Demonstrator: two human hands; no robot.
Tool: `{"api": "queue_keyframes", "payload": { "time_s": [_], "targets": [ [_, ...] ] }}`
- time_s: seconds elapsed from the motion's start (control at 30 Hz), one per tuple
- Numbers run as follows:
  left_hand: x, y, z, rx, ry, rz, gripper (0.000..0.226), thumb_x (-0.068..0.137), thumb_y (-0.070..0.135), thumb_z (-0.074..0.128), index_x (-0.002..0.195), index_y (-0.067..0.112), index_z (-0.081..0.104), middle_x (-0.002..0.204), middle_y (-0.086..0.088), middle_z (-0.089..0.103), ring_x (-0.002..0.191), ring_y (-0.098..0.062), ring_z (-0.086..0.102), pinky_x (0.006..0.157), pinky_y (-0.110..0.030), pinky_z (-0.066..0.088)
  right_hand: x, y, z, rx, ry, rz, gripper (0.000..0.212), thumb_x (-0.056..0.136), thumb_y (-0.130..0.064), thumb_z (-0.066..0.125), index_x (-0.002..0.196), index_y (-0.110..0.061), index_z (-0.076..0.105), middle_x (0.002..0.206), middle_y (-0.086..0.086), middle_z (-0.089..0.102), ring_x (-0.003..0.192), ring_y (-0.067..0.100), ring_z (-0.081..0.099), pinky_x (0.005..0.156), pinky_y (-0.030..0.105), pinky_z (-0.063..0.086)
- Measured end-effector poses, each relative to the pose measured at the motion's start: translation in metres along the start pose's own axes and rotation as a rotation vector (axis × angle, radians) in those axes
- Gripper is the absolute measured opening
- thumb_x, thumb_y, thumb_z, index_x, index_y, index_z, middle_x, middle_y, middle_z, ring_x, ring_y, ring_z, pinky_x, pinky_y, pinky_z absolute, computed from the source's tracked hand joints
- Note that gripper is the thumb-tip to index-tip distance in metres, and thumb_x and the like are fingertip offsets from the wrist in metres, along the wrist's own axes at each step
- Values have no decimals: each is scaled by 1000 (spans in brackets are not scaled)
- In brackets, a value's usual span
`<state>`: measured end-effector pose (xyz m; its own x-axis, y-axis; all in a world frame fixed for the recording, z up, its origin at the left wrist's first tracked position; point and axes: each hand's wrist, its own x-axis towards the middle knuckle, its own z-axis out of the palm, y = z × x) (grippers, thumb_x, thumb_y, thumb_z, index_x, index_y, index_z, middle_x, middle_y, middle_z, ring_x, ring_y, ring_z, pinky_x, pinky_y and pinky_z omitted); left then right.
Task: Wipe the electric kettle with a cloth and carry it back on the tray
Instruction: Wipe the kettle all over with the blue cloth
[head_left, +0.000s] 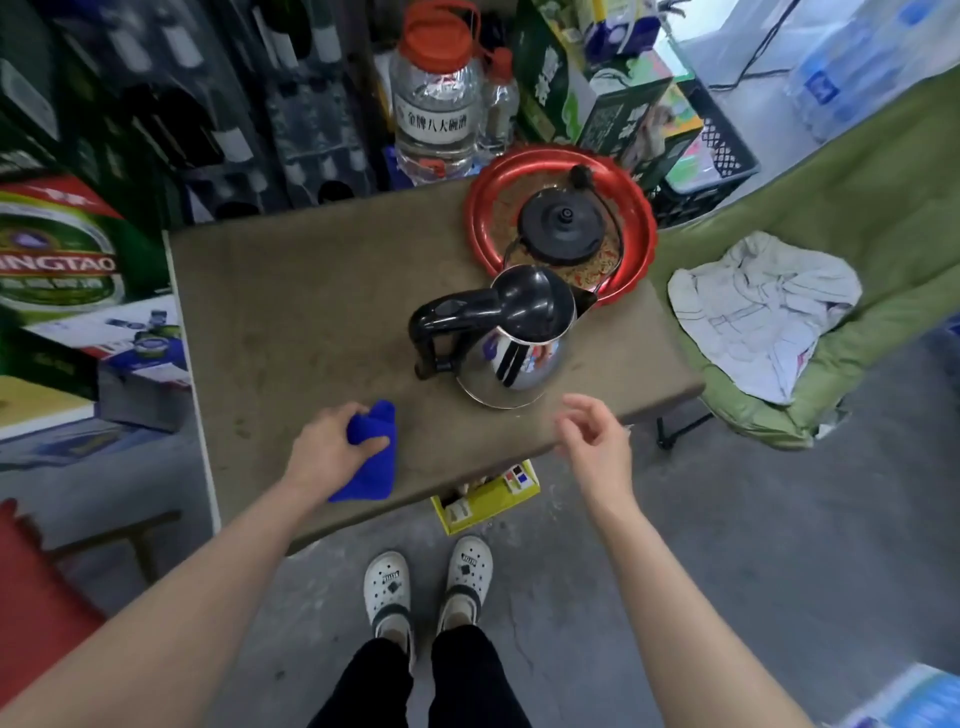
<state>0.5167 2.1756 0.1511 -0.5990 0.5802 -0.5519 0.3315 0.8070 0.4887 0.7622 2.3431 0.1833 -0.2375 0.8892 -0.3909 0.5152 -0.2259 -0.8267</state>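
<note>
Kettle (511, 338) is sitting on the table (291, 312), at 12 o'clock from both hands, handle sticking out toward 9. Right hand (592, 441) is hanging loose, nearer. Left hand (332, 449) is gripping the cloth (371, 457). Tray (561, 223) is waiting behind.

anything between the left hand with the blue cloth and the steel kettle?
Nothing. In the head view, only bare brown tabletop separates the left hand, gripping the blue cloth, from the stainless-steel kettle with black handle.
</note>
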Motion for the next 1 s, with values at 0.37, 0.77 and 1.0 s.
{"api": "queue_keyframes", "payload": {
  "time_s": [0.37, 0.77, 1.0],
  "targets": [
    [-51, 114, -26, -258, 104, 520, 41, 84, 20, 73, 123, 25, 61, 110, 7, 66, 98, -11, 63, 93, -35, 52, -50, -42, -9, 257, -228, 24, 10, 94, -22, 69, 102, -28, 65, 98, 4, 75, 87, 22, 69, 65, 29, 55],
    [18, 129, -40, 164, 154, 547, 50, 94, 32, 60, 141, 30, 45, 121, -4, 44, 103, -31, 56, 87, -37, 47, 18, -63, 65, -666, 307, -780, 48, 89, -6, 65, 135, -19, 63, 156, 6, 48, 147, 34, 38, 116, 48, 34],
    [23, 121, -32, 145, 160, 639, 57, 94, 31, 60, 147, 29, 38, 122, -4, 57, 115, -26, 54, 92, -35, 42, 17, 12, 53, -859, 272, -1128, 61, 88, 3, 54, 145, -19, 55, 152, 2, 51, 140, 28, 43, 106, 46, 51]
  ]
}}
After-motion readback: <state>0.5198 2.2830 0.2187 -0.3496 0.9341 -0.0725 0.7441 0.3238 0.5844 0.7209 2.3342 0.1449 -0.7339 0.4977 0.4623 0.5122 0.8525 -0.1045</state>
